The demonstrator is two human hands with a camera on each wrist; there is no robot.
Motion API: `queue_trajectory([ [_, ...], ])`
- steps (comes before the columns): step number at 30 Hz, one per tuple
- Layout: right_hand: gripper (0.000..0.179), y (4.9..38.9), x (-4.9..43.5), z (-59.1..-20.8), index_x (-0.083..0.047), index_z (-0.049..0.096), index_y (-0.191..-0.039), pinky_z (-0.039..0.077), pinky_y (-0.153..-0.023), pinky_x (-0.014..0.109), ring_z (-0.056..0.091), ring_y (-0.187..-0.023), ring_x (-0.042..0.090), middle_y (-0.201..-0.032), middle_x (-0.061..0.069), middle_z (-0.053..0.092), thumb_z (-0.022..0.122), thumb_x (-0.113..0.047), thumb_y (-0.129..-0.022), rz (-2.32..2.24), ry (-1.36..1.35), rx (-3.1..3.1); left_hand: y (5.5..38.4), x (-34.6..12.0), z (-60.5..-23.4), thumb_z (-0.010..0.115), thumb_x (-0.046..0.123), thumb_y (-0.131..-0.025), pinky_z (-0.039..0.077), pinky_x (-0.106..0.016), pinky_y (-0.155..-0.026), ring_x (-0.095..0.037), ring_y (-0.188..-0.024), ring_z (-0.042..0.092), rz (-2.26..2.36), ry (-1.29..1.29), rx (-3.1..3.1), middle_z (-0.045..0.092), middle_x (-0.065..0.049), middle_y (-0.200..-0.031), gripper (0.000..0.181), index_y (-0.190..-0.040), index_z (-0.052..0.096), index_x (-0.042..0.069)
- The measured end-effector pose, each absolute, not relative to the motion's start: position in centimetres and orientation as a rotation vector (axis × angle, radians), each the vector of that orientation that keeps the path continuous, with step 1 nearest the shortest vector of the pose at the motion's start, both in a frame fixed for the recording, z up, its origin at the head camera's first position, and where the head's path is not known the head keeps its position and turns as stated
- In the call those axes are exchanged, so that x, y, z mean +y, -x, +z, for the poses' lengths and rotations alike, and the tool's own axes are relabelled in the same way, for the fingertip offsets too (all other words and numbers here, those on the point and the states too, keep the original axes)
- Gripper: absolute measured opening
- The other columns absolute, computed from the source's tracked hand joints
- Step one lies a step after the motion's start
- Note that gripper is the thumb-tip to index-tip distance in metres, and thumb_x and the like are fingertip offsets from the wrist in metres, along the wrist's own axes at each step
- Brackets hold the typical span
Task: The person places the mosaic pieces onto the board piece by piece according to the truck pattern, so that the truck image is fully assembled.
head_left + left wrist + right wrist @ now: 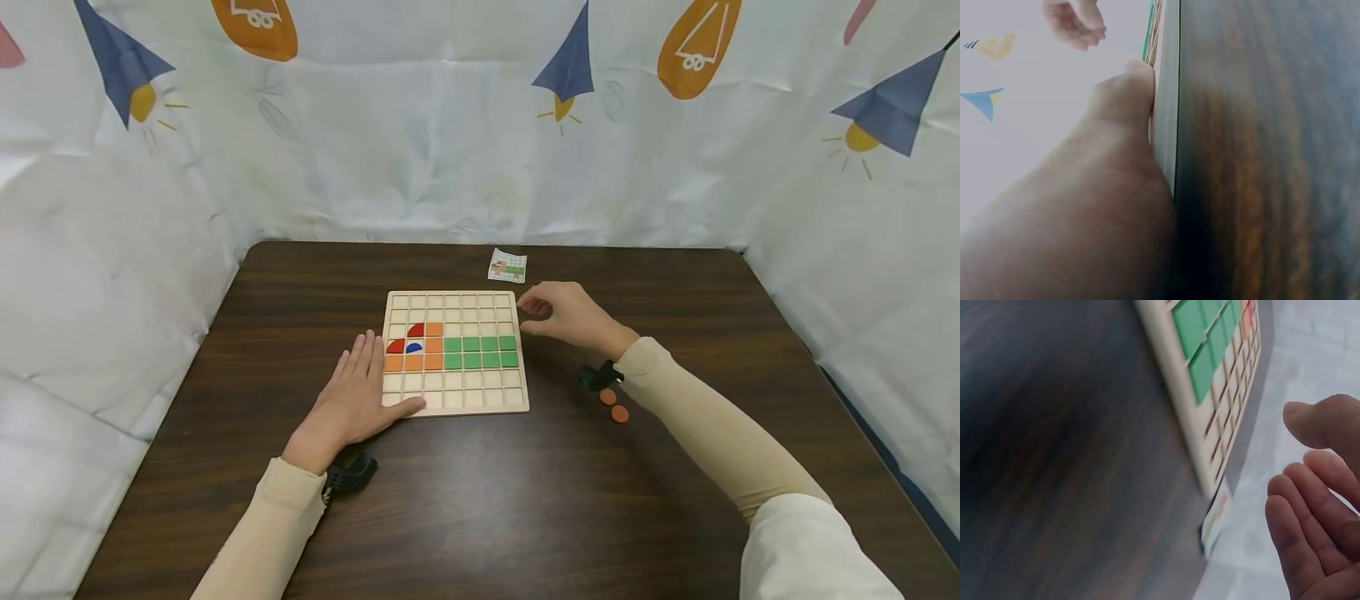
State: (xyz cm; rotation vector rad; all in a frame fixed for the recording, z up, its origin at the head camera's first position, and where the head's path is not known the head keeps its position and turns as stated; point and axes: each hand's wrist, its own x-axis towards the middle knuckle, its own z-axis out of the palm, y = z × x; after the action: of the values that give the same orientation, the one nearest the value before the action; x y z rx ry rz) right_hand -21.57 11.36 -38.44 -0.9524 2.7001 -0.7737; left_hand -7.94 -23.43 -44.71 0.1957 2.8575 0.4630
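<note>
A pale wooden grid board [453,382] lies on the table, with green square tiles [491,360], orange square tiles [433,362], two red quarter-round pieces [416,331] and a blue half-round piece [414,347] in its cells. Flat along the board's left edge rests my left hand [351,400], fingers extended and thumb at the near edge. Beyond the right edge hovers my right hand [570,317], its fingers loosely bent. In the right wrist view, the thumb [1319,422] stands apart from the fingers [1297,544], and nothing shows between them.
Behind the board lies a small printed card [507,266] with a coloured grid pattern. Two orange round pieces [619,414] lie on the dark wooden table [480,508], below the right wrist. A white patterned cloth [450,150] hangs around the table's back and sides.
</note>
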Motion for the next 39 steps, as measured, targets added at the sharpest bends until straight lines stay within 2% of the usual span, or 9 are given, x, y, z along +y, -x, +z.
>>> queue_trajectory([
  [9,0.035,19.7,16.4,-39.7,-0.010,0.074,-0.121,0.062,-0.089,0.041,0.072,-0.100,0.021,-0.113,0.007,0.076,0.082,-0.024,-0.090,-0.727,0.940,2.671,8.0,-23.5,-44.7,0.049,0.086,-0.087,0.005,-0.063,-0.132,-0.043,-0.163,-0.001,0.464,-0.189,2.860,-0.005,-0.024,-0.174,0.129,-0.164,0.000,-0.004],
  [21,0.032,16.4,21.9,-40.9,-0.016,0.075,-0.118,0.061,-0.084,0.033,0.070,-0.094,0.010,-0.108,-0.003,0.076,0.084,-0.025,-0.088,-0.661,0.893,2.642,8.1,-23.5,-44.7,0.048,0.085,-0.089,0.006,-0.065,-0.131,-0.044,-0.163,-0.001,0.455,-0.208,2.866,-0.006,-0.024,-0.174,0.126,-0.165,-0.001,-0.003],
  [31,0.030,15.3,23.8,-42.0,-0.022,0.076,-0.115,0.058,-0.081,0.028,0.065,-0.091,0.007,-0.102,-0.010,0.072,0.083,-0.035,-0.088,-0.683,0.874,2.626,8.2,-23.2,-45.0,0.048,0.085,-0.089,0.008,-0.065,-0.131,-0.045,-0.163,0.002,0.435,-0.209,2.873,-0.004,-0.025,-0.174,0.126,-0.165,0.001,-0.004],
  [39,0.027,14.8,24.3,-42.7,-0.021,0.076,-0.114,0.058,-0.078,0.025,0.066,-0.087,0.005,-0.100,-0.010,0.073,0.082,-0.028,-0.089,-0.717,0.899,2.623,8.5,-22.9,-45.2,0.049,0.084,-0.089,0.008,-0.065,-0.131,-0.045,-0.163,0.002,0.412,-0.213,2.873,-0.003,-0.026,-0.174,0.126,-0.164,0.001,-0.004],
])
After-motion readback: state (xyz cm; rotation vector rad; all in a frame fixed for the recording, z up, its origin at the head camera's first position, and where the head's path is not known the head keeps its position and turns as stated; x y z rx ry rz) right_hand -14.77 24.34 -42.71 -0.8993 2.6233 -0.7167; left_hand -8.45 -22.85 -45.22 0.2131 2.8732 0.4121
